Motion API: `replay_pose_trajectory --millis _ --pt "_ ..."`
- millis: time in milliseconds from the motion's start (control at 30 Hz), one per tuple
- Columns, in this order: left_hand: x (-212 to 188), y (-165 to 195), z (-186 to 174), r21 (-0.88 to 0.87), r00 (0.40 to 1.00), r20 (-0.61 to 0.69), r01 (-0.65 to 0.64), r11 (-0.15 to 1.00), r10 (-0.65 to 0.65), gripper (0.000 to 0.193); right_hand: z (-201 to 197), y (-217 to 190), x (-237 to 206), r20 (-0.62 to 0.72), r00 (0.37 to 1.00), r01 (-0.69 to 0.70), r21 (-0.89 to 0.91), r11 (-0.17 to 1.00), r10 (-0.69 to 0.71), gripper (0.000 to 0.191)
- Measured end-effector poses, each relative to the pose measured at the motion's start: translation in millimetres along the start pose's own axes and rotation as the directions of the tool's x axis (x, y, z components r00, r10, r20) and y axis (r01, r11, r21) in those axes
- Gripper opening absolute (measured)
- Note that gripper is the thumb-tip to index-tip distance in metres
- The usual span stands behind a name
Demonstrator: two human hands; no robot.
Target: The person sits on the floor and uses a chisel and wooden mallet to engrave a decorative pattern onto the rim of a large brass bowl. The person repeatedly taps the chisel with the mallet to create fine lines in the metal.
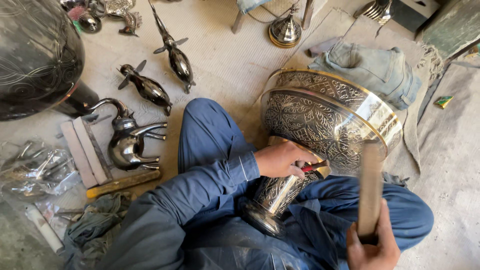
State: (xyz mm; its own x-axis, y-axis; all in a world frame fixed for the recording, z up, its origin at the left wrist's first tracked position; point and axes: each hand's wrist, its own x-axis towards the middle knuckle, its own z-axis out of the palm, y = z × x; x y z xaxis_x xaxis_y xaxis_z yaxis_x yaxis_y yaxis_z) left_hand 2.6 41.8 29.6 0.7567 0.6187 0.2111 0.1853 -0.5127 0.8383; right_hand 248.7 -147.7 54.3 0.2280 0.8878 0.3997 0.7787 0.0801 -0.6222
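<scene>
Workshop floor, beige mat | engraved metal pedestal bowl [325,117] tilted across lap, frame centre; looks heavy, rigid, slick, best steadied at stem | left hand [280,159] gripping red-handled chisel [314,167] | right hand [372,247] clenched around wooden mallet [370,192], lower right

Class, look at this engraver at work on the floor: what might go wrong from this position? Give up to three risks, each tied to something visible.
1. The right hand holds a wooden mallet raised above the left hand; a mistimed blow might hit its fingers.
2. The small tool rests on the engraved bowl; a slip might scratch the pattern.
3. The bowl lies tilted across the lap and might roll.
</scene>
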Motion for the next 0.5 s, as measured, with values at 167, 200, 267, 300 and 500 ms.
replay_pose_trajectory --millis 167,200,267,300,500 --pt "-17 3 2 -0.091 0.968 -0.249 -0.040 0.995 0.017 0.039 -2 -3 10 0.152 0.981 -0.086 -0.230 0.969 0.123 0.082" --pt "-21 2 4 -0.182 0.943 -0.332 -0.038 0.983 -0.025 0.034 2 -4 13 0.086 0.995 -0.035 -0.094 0.995 0.043 0.078" --pt "-29 0 13 -0.342 0.862 -0.483 -0.024 0.939 -0.154 0.028 7 -8 18 -0.035 0.997 0.069 0.154 0.986 -0.065 0.071" --pt "-35 -1 20 -0.429 0.808 -0.540 -0.022 0.903 -0.237 0.026 7 -10 21 0.040 0.999 -0.033 0.100 0.994 0.029 0.072" --pt "-35 -16 39 -0.593 0.808 -0.525 -0.123 0.796 -0.266 0.026 6 -28 59 0.065 0.970 0.238 -0.072 0.969 -0.233 0.069"
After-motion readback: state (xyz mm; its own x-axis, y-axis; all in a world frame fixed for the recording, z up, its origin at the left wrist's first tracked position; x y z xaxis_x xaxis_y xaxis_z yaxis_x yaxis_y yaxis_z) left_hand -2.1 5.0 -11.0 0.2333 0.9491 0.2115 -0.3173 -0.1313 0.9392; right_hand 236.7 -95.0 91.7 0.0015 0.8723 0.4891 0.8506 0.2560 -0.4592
